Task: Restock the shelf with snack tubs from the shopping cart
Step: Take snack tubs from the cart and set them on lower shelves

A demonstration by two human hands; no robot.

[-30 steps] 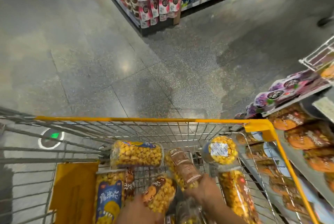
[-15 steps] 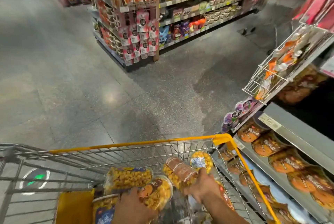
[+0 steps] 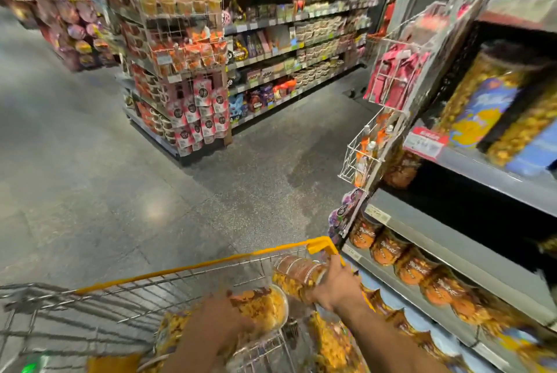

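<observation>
now higher over the cart (image 3: 193,267) than before: left hand (image 3: 222,321) grips left tub (image 3: 266,306), right hand (image 3: 335,287) grips right tub (image 3: 297,277).

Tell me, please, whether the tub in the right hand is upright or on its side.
On its side: the right hand grips the brown-labelled tub with its length nearly level, beside the cart's yellow rim.

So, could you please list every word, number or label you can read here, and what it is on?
Nothing is readable; the whole frame is motion-blurred.
Red price tag on the shelf edge: digits blurred.
Orange labels on the row of tubs: script unreadable.
Blue label on the upright popcorn tub: unreadable.
</observation>
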